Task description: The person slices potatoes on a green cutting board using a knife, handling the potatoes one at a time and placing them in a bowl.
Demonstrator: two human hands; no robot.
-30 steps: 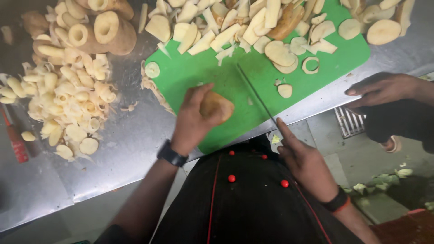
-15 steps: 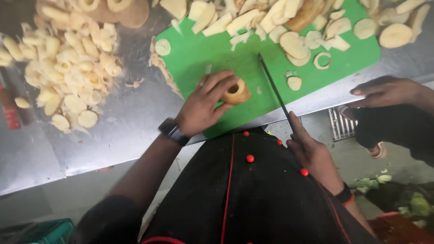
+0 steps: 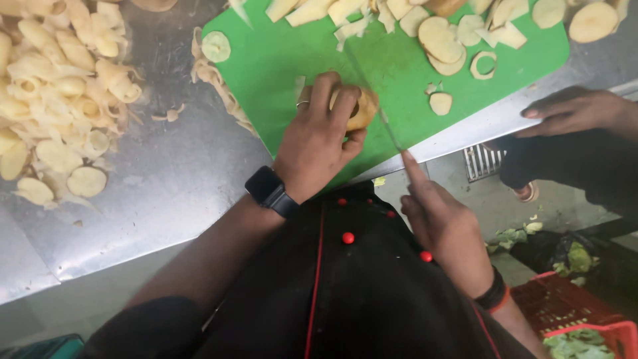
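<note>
left hand (image 3: 318,143) curled over a tan vegetable piece (image 3: 362,110) on the green cutting board (image 3: 266,80), right hand (image 3: 442,223) gripped round a knife (image 3: 372,100) just beside it, cut slices (image 3: 442,43) beyond, red crate (image 3: 575,322) of greens behind.

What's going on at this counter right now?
A person in a black jacket is slicing at a green cutting board on a steel counter. The left hand pins a pale round vegetable piece to the board, while the right hand holds a knife with its blade beside that piece. Cut slices lie along the board's far edge, and a heap of peeled pieces sits on the counter. Another person's hand rests on the counter edge.
</note>
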